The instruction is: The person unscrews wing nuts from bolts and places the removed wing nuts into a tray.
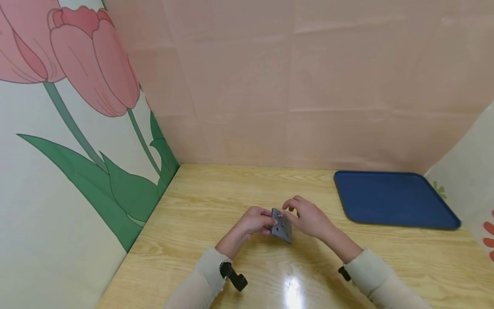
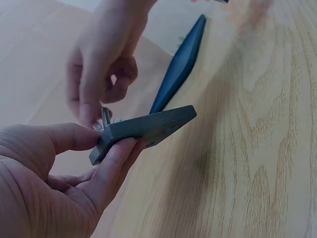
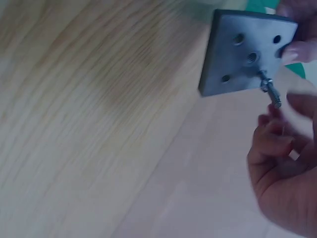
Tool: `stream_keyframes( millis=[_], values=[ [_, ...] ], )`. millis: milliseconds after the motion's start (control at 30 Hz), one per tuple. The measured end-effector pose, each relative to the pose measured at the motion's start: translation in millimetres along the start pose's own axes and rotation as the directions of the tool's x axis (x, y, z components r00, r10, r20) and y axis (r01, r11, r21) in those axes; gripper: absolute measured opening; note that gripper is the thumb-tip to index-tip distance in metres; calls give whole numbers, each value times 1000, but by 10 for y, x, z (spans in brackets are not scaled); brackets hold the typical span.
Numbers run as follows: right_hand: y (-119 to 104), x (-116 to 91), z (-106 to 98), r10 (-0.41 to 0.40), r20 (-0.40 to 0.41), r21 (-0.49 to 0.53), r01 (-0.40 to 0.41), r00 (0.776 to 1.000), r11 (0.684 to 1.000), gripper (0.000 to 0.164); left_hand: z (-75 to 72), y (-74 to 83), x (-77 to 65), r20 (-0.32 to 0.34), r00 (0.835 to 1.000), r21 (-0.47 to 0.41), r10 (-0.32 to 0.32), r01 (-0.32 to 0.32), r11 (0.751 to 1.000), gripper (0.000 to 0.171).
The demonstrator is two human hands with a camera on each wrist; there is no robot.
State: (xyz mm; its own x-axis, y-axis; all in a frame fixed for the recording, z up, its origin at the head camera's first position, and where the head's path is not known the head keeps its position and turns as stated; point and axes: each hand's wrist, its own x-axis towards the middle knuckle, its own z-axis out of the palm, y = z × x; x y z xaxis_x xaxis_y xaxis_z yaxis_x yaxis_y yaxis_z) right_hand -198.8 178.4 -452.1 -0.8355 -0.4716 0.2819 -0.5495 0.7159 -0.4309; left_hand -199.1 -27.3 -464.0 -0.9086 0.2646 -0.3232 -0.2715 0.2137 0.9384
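My left hand (image 1: 254, 221) grips a small grey square plate (image 1: 283, 229) by one edge, thumb on one face and fingers behind it. Several round holes pierce the plate, as the right wrist view shows. Out of one hole near the edge stands a threaded bolt (image 3: 273, 94), and in the left wrist view a wing nut (image 2: 117, 120) seems to sit on it. Close to the bolt's end is my right hand (image 1: 308, 216), its fingers loosely bent and the thumb apart from them. Motion blurs these fingertips, so light contact with the nut is unclear.
A dark blue tray (image 1: 393, 199) lies at the back right of the wooden table (image 1: 216, 189). Behind the table rises a pinkish backdrop (image 1: 239, 98), and a tulip-printed panel (image 1: 38, 193) borders the left side.
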Motion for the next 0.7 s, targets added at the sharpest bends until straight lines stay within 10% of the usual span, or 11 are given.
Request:
stream_keyframes(
  millis=[300,700],
  values=[
    [-49,87,-84,356,205,100,-381,912,919,48,14,-24,37,-2,1000,8,2,-2,1000,32],
    [-66,117,-61,417,336,65,-463,844,884,62,39,-5,17,-3,1000,40,12,-12,999,29]
  ],
)
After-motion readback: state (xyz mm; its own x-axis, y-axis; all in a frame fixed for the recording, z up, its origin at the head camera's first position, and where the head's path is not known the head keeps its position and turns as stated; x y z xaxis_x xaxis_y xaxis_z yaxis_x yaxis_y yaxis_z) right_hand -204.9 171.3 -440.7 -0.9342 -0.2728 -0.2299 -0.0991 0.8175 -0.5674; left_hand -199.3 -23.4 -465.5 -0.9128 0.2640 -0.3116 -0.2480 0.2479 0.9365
